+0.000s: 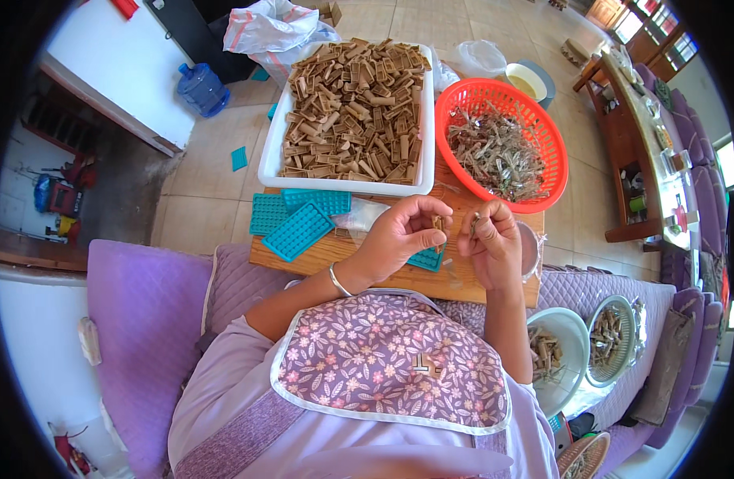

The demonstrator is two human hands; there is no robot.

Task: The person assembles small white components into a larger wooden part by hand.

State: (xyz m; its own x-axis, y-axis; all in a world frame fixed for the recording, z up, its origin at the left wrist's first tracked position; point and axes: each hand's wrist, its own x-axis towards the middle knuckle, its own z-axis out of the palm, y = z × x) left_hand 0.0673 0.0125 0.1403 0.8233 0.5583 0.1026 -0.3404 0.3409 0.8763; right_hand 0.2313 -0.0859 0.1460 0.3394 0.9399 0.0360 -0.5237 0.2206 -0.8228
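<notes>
- White tray (272, 152) of brown strips sitting at the table's far edge; red basket (463, 96) of small metal parts lying just beside it.
- Teal moulds (297, 231) lying on the wooden table (303, 257), near the left hand.
- Left hand (399, 235) pinching a brown strip (437, 224) between curled fingertips.
- Right hand (491, 239) gripping a small metal piece (474, 223), fingers closed, close to the strip.

A home living room used for piecework: purple sofa (144, 319) at lower left, tiled floor (207, 168), water jug (201, 88) upper left, wooden side table (622, 160) at right.
</notes>
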